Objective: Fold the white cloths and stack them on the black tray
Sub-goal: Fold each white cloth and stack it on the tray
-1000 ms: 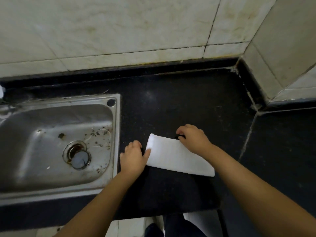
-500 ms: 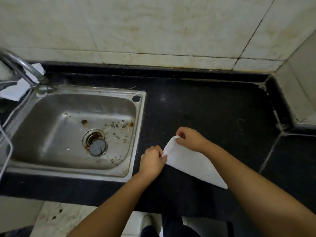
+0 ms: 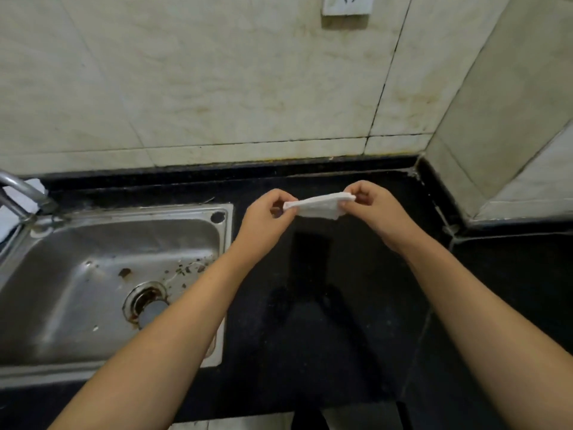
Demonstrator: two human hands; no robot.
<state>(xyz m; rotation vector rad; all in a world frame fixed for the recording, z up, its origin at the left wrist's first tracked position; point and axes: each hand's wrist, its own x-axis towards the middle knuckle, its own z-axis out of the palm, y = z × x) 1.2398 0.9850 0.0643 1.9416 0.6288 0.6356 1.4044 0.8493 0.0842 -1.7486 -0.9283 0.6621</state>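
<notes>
Grip: we note the left hand (image 3: 263, 217) and right hand (image 3: 376, 209) each pinching one end of the white cloth (image 3: 319, 205).
Axis: long side runs left-right, right end slightly higher.
Position: stretched between both grips, held above the black desk (image 3: 341, 321), right of the sink (image 3: 221, 231).

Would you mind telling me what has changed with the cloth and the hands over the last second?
The white cloth has been lifted off the black counter, where it lay flat a second ago. It now hangs in the air, pinched at its left end by the left hand and at its right end by the right hand. The sink stayed as it was.
</notes>
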